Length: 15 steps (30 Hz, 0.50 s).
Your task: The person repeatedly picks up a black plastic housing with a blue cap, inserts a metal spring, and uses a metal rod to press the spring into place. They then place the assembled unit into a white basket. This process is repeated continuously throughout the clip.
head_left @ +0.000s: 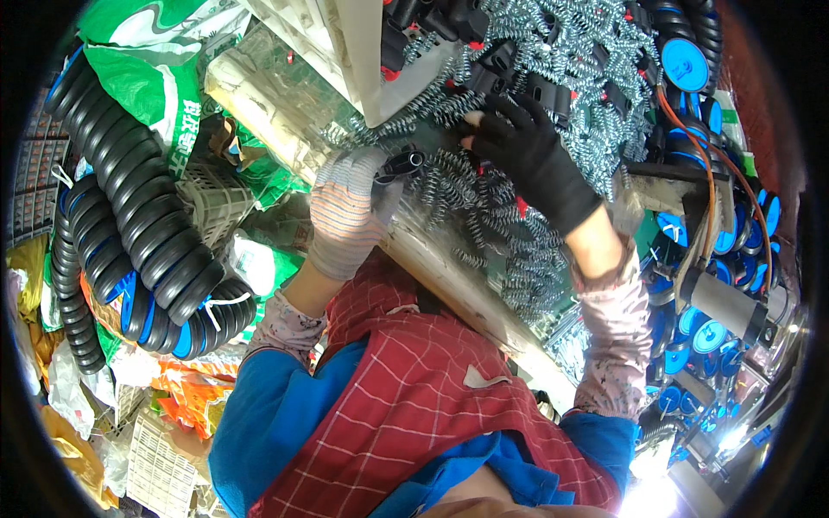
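Observation:
My left hand point(347, 207), in a white glove with thin stripes, is closed round a black plastic part point(402, 166) with a round hole at its end. To its right, my right hand point(531, 160) wears a black glove with bare fingertips. Its fingers are curled together over the bench; whatever they hold, if anything, is hidden. Loose metal coil springs point(596, 65) lie in a big heap beyond and right of that hand. A smaller spread of springs point(531, 268) lies between my arms. Black plastic pieces point(548, 95) with red bits are mixed among them.
A pale wooden rail point(466, 293) edges the bench near me. A white upright panel point(358, 60) stands at the far side. Stacks of black wheels point(142, 198) lie at the left beside bags and a crate point(160, 466). Blue-hubbed wheels point(686, 65) and a metal cylinder point(721, 302) stand at right.

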Tool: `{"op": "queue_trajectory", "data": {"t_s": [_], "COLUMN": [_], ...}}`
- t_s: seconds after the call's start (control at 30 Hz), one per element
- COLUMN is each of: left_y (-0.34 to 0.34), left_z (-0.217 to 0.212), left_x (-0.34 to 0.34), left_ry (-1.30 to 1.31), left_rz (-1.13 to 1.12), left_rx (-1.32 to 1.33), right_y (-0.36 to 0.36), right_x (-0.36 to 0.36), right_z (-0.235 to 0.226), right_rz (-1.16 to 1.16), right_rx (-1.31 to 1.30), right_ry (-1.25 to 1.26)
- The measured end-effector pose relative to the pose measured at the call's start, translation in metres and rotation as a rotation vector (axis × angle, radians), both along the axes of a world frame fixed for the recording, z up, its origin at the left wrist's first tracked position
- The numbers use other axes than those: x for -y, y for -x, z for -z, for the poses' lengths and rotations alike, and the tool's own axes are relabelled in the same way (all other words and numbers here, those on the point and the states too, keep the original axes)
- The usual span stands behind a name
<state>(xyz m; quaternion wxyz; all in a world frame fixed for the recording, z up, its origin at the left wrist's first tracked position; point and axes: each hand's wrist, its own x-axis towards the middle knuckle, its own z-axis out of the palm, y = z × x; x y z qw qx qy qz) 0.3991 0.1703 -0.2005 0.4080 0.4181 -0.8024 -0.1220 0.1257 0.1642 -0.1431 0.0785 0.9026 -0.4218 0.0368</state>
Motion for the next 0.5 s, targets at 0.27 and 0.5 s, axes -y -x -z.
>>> {"op": "queue_trajectory", "data": {"t_s": [0.27,0.5], "left_y": [0.004,0.011], "left_z": [0.003,0.006], "left_x": [-0.001,-0.005], "left_ry": [-0.146,-0.151], "left_rz": [0.017,0.019], "left_rx": [-0.025,-0.097], "right_y": [0.010,0.037], "right_x": [0.023,0.011], "right_z": [0.015,0.014], "right_rz": [-0.132,0.045], "right_rx": [0.030,0.038], "right_ry": [0.118,0.084]}}
